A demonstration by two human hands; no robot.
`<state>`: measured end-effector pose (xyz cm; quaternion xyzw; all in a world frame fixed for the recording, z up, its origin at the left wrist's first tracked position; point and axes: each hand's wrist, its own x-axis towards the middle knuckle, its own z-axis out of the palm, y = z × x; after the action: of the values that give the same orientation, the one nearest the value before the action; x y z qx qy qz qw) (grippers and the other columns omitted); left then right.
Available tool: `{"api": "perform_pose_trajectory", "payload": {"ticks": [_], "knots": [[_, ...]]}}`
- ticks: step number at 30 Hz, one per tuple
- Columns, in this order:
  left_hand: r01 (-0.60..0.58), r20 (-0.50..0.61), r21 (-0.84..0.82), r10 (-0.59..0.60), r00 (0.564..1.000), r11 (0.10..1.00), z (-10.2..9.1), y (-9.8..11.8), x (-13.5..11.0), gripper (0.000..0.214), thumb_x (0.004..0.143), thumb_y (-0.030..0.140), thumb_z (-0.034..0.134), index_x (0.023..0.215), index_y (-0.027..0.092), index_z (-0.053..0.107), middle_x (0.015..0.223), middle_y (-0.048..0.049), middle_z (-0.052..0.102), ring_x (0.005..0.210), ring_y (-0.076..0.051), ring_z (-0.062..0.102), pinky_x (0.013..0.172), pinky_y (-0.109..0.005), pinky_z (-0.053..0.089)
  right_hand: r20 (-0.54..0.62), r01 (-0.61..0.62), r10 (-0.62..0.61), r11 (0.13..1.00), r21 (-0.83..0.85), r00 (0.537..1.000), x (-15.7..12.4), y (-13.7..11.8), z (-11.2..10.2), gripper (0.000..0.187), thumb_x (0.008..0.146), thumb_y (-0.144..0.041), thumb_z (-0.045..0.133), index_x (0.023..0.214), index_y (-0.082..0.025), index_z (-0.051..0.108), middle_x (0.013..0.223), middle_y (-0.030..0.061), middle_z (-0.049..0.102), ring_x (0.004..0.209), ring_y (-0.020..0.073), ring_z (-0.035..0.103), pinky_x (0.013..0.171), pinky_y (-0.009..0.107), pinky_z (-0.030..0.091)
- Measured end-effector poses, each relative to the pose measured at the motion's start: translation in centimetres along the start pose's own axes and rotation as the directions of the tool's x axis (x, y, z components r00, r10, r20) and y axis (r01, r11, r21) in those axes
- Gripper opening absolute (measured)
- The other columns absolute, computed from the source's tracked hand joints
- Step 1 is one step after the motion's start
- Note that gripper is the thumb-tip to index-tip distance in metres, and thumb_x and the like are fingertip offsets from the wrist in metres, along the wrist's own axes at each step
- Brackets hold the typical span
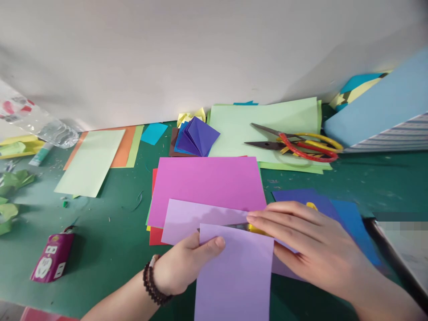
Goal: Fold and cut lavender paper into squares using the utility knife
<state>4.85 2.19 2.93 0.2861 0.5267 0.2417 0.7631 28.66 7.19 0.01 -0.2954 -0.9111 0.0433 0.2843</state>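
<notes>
- Head view: a person's left hand [182, 265] and right hand [310, 249] work close together at lower centre, not touching each other, over matte lilac paper [234, 272].
- Left hand, a dark beaded bracelet [150, 280] at its wrist, pinches the paper's edge with the thumb on top, apparently to keep the thin sheet steady.
- Right hand closes over yellow-handled scissors [257, 229], one yellow loop showing beyond the knuckles; the narrow metal blades [230, 226] reach left across the lilac paper, their position suggesting a cut line.
- Beneath the hands, a smooth magenta sheet [207, 189] overlaps red paper [157, 235], with indigo [301, 196] and bright blue sheets [352, 227] to the right, all within easy reach on a green cutting mat [100, 254].
- Upper centre: a creased, pleated blue-violet paper fold [198, 137] sits beside pale green sheets [264, 127], which carry red-and-yellow-handled scissors [294, 147].
- Upper left: a crumpled clear plastic bottle [40, 122] lies on its side near pale green [90, 162] and orange sheets [122, 147], laid flat and fanned so each colour shows.
- Lower left: a purple printed box [53, 257] stands near curled green paper scraps [11, 183].
</notes>
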Motion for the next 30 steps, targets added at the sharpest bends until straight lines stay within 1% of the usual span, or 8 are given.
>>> {"api": "perform_pose_trajectory", "payload": {"ticks": [4, 9, 12, 14, 16, 19, 25, 30], "knots": [[0.019, 0.023, -0.013, -0.018, 1.0, 1.0, -0.1, 0.2, 0.0, 0.054, 0.07, 0.067, 0.067, 0.091, 0.018, 0.066, 0.08, -0.0029, 0.064, 0.074, -0.017, 0.057, 0.067, -0.028, 0.043, -0.031, -0.024, 0.024, 1.0, -0.005, 0.999, -0.1, -0.2, 0.3, 0.041, 0.084, -0.005, 0.052, 0.122, -0.021, 0.059, 0.109, 0.0031, 0.07, 0.1, 0.0196, 0.061, 0.088, 0.036, 0.051], [0.035, -0.024, 0.037, -0.034, 0.999, 0.999, 0.0, 0.7, -0.1, 0.051, 0.072, 0.067, 0.065, 0.087, 0.019, 0.065, 0.078, -0.0031, 0.064, 0.073, -0.017, 0.057, 0.069, -0.03, 0.042, -0.029, -0.007, 0.005, 0.997, -0.075, 1.0, -0.4, -0.4, 0.6, 0.044, 0.084, -0.005, 0.051, 0.125, -0.021, 0.057, 0.114, 0.003, 0.069, 0.1, 0.02, 0.063, 0.09, 0.038, 0.051], [0.03, -0.037, 0.0, -0.03, 0.999, 1.0, 0.0, 0.4, 0.0, 0.052, 0.07, 0.068, 0.066, 0.086, 0.019, 0.063, 0.079, -0.003, 0.062, 0.073, -0.018, 0.056, 0.067, -0.03, 0.041, -0.029, 0.001, -0.003, 0.997, -0.077, 1.0, -0.4, -0.3, 0.6, 0.045, 0.084, -0.006, 0.051, 0.125, -0.022, 0.057, 0.111, 0.0027, 0.07, 0.098, 0.0199, 0.064, 0.088, 0.038, 0.052], [0.017, -0.099, 0.007, -0.017, 0.995, 1.0, -0.1, 0.0, 0.2, 0.049, 0.071, 0.068, 0.065, 0.078, 0.019, 0.06, 0.071, -0.001, 0.057, 0.07, -0.017, 0.052, 0.064, -0.029, 0.038, -0.031, 0.003, -0.006, 0.996, -0.086, 1.0, -0.4, -0.3, 0.5, 0.043, 0.084, -0.006, 0.051, 0.124, -0.022, 0.058, 0.109, 0.0028, 0.071, 0.097, 0.0198, 0.064, 0.088, 0.038, 0.052], [0.005, -0.155, 0.055, 0.003, 0.988, 0.998, -0.3, -0.4, 0.5, 0.048, 0.074, 0.067, 0.062, 0.068, 0.021, 0.055, 0.062, 0.0016, 0.046, 0.065, -0.016, 0.046, 0.061, -0.028, 0.034, -0.028, 0.008, -0.011, 0.995, -0.103, 1.0, -0.4, -0.3, 0.4, 0.041, 0.085, -0.006, 0.051, 0.122, -0.021, 0.059, 0.108, 0.0029, 0.071, 0.096, 0.0197, 0.064, 0.088, 0.037, 0.052], [-0.004, -0.19, 0.102, 0.024, 0.981, 0.995, -0.3, -0.9, 0.7, 0.049, 0.074, 0.067, 0.062, 0.061, 0.021, 0.047, 0.058, 0.0039, 0.034, 0.06, -0.014, 0.035, 0.058, -0.029, 0.028, -0.021, 0.018, -0.021, 0.993, -0.117, 1.0, -0.3, -0.3, 0.4, 0.04, 0.084, -0.005, 0.051, 0.121, -0.019, 0.06, 0.109, 0.003, 0.071, 0.096, 0.0197, 0.064, 0.089, 0.037, 0.051], [-0.005, -0.212, 0.16, 0.039, 0.976, 0.987, 0.1, -0.8, 0.5, 0.056, 0.07, 0.073, 0.06, 0.058, 0.022, 0.039, 0.055, 0.0064, 0.025, 0.054, -0.011, 0.025, 0.053, -0.028, 0.023, -0.044, 0.027, -0.032, 0.994, -0.109, 0.999, -0.3, -0.4, 0.7, 0.049, 0.081, -0.002, 0.048, 0.125, -0.021, 0.057, 0.111, 0.0019, 0.07, 0.097, 0.0195, 0.064, 0.089, 0.038, 0.052], [0.032, -0.354, 0.191, 0.038, 0.934, 0.981, 0.1, -1.2, 0.8, 0.059, 0.07, 0.069, 0.064, 0.055, 0.022, 0.033, 0.054, 0.0069, 0.022, 0.053, -0.01, 0.024, 0.052, -0.028, 0.023, -0.082, 0.0, -0.009, 0.994, -0.111, 0.997, -0.1, -0.7, 0.8, 0.053, 0.079, 0.0, 0.046, 0.126, -0.021, 0.057, 0.109, 0.002, 0.071, 0.098, 0.02, 0.065, 0.088, 0.038, 0.052]]}}
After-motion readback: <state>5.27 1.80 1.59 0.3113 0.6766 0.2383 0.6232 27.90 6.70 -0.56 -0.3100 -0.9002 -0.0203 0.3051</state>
